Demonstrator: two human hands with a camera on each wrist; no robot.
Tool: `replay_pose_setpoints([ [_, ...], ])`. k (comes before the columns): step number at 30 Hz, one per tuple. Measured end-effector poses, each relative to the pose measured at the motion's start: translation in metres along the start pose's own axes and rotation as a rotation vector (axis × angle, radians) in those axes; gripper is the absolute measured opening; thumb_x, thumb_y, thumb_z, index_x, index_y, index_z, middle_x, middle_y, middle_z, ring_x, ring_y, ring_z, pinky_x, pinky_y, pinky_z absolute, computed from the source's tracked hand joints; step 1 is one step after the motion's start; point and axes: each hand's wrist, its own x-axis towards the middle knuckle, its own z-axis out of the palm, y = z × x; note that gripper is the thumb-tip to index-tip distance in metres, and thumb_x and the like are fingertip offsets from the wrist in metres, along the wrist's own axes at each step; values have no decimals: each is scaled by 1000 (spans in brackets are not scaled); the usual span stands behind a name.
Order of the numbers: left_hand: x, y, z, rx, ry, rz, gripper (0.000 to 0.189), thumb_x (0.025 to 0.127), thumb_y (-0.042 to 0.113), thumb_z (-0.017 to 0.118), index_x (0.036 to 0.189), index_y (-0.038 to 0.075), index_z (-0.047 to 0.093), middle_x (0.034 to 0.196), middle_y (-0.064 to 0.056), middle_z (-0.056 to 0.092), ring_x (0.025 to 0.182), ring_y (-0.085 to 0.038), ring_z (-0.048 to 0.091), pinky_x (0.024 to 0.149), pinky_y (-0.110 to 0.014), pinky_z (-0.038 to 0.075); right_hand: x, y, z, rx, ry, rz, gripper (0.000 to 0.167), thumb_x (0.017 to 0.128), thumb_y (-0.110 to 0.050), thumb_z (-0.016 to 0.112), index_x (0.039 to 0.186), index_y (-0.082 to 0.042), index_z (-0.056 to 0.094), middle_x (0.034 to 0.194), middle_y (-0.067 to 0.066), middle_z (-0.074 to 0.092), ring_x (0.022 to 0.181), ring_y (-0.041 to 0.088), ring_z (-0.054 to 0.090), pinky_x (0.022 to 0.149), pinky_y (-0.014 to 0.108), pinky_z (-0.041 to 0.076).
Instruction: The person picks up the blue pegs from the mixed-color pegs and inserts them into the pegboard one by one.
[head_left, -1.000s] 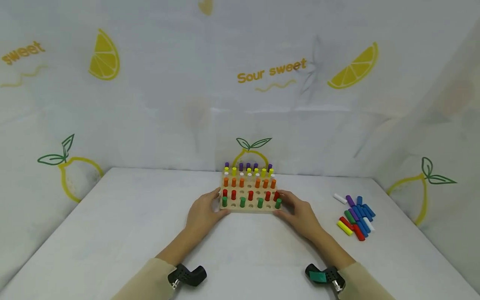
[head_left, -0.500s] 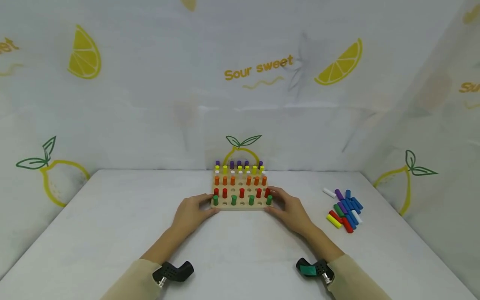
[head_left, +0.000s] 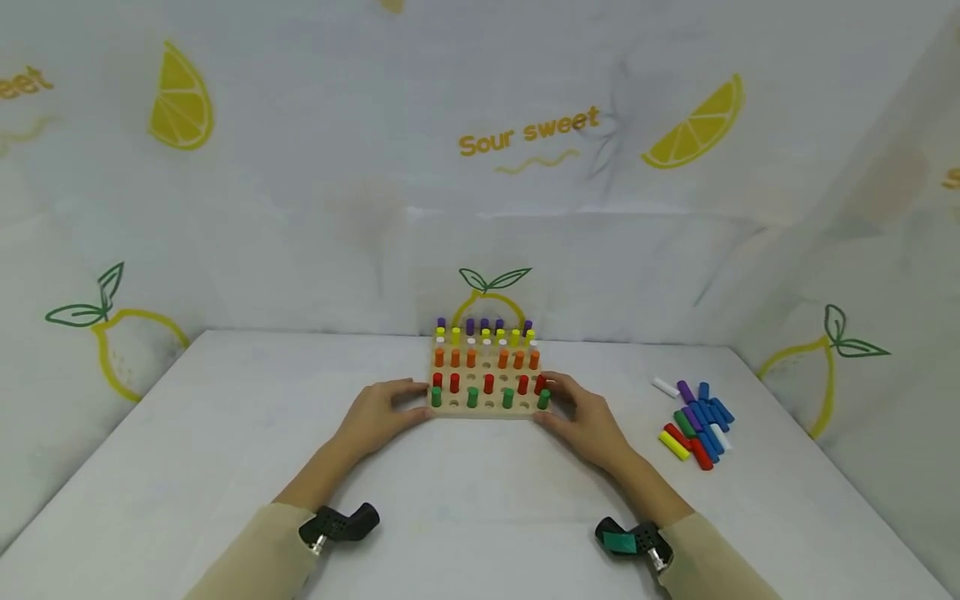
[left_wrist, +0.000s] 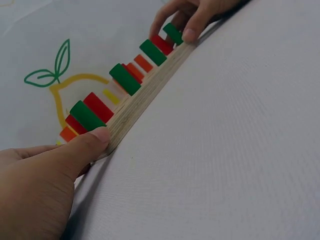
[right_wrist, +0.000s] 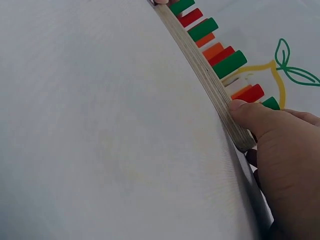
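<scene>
Pale wooden pegboard (head_left: 489,412) lies on the white table (head_left: 480,508), left hand (head_left: 377,418) and right hand (head_left: 588,423) each pinching a near corner — grip part-closed. Likely light, stiff, best held by these edges — coloured cylindrical pegs (head_left: 488,384) beyond may slip if tilted.

Behind the bare hands (head_left: 377,417), beige sleeves (head_left: 258,554) meet black, curved, perforated wrist devices (head_left: 333,525) with silvery fittings (head_left: 658,560), the right one bearing a green patch (head_left: 619,543).
</scene>
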Motion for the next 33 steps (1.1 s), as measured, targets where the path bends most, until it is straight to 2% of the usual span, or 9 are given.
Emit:
replay_pose_setpoints([
  [6, 0, 1, 1, -2, -2, -20, 47, 88, 40, 77, 129, 18, 70, 136, -8, 68, 137, -34, 56, 115, -59, 41, 0, -3, -8, 33, -43, 16, 59, 93, -26, 74, 146, -17, 50, 138, 13, 66, 131, 33, 61, 110, 54, 48],
  [8, 0, 0, 2, 7, -3, -18, 47, 89, 41, 76, 130, 19, 70, 136, -8, 68, 137, -33, 56, 115, -58, 41, 0, -4, -13, 35, -66, 52, 59, 94, -31, 73, 147, -18, 50, 138, 11, 66, 128, 32, 63, 107, 53, 51],
  [12, 1, -2, 3, 13, -3, -11, 48, 88, 42, 76, 130, 19, 70, 136, -8, 68, 136, -33, 56, 115, -58, 42, 2, -4, -30, 13, -82, 70, 60, 94, -37, 71, 147, -16, 50, 137, 12, 66, 121, 32, 66, 101, 51, 56],
  [15, 1, -1, 2, 12, -3, -13, 48, 88, 41, 77, 130, 18, 70, 136, -8, 68, 136, -33, 57, 114, -58, 42, 4, 0, -45, -33, -42, 58, 58, 95, -37, 70, 145, -12, 52, 135, 15, 66, 119, 34, 67, 99, 52, 57],
  [20, -1, 1, 1, 18, -1, -25, 48, 88, 41, 77, 130, 18, 70, 137, -10, 67, 136, -34, 57, 115, -58, 42, 5, 7, -75, -113, 45, 88, 51, 97, -37, 68, 138, -10, 57, 132, 18, 67, 118, 36, 67, 99, 55, 56],
  [26, -2, 0, 0, 16, -1, -38, 49, 88, 42, 77, 130, 18, 70, 138, -11, 66, 136, -35, 56, 115, -59, 41, -1, 21, -112, -184, 145, 74, 45, 99, -35, 66, 132, -4, 61, 129, 22, 68, 114, 40, 66, 98, 58, 55],
  [29, -2, 1, 0, 10, -2, -33, 49, 88, 41, 77, 131, 17, 70, 138, -12, 66, 136, -35, 56, 115, -59, 41, -8, 29, -129, -213, 187, 103, 45, 100, -34, 64, 132, -3, 61, 126, 25, 69, 113, 42, 66, 97, 60, 54],
  [33, -1, 3, 1, 8, -5, -24, 49, 88, 40, 77, 130, 16, 70, 138, -13, 66, 136, -36, 56, 114, -59, 41, -17, 41, -148, -223, 210, 188, 50, 102, -41, 58, 137, -5, 58, 127, 27, 66, 116, 45, 62, 96, 62, 54],
])
